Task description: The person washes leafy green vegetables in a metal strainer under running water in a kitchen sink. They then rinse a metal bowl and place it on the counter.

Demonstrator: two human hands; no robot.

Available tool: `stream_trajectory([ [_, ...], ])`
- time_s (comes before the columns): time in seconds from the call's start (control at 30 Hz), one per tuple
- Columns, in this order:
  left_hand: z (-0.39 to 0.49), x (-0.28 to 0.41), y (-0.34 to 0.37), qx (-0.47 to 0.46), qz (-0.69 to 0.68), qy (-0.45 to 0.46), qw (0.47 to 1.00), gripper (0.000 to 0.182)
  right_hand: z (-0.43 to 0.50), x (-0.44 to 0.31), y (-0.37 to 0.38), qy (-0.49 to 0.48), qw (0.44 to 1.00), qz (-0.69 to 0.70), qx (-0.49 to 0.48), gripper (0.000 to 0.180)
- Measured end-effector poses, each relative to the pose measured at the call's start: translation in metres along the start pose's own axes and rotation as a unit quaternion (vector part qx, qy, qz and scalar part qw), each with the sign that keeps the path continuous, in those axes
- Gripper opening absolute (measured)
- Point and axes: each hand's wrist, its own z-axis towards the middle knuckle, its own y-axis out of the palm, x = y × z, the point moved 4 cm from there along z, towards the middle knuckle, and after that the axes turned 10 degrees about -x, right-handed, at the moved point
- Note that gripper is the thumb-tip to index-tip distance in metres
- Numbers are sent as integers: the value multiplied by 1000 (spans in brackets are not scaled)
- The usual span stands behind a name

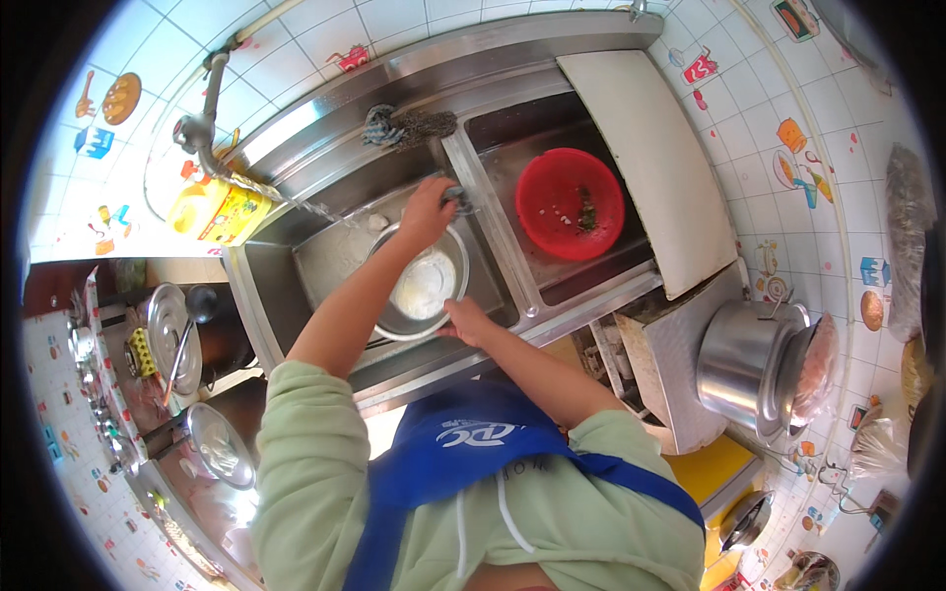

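Note:
My left hand (429, 213) is closed on a dark grey scrubber (457, 198), possibly a steel wool pad, above the far rim of a metal basin (462, 262). My right hand (467, 322) grips the basin's near right rim. The basin is tilted in the left bowl of a steel sink (325, 255), with cloudy whitish liquid or residue at its bottom. Water runs from a tap (214, 164) into the sink at the left. A small pale lump (378, 222) lies beyond the basin. In the right sink bowl stands a red plastic basin (543, 240) holding green leafy scraps and white bits.
A striped cloth (381, 127) and metal mesh scourers (427, 125) lie on the back ledge. A yellow container (218, 213) stands left of the sink. A pale board (658, 162) partly covers the right bowl. A large metal pot (743, 366) stands at the right.

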Motion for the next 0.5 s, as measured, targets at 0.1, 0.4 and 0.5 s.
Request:
stream_trajectory([
  [0.1,39,10,35,-31,87,40,995,39,-6,14,-5,21,999,33,-21,32],
  [0.4,-24,26,100,-64,161,159,972,46,-10,15,-26,8,1000,-29,-5,28],
  [0.5,-36,23,78,-39,84,64,994,43,-5,6,-27,-7,998,-56,-1,37],
])
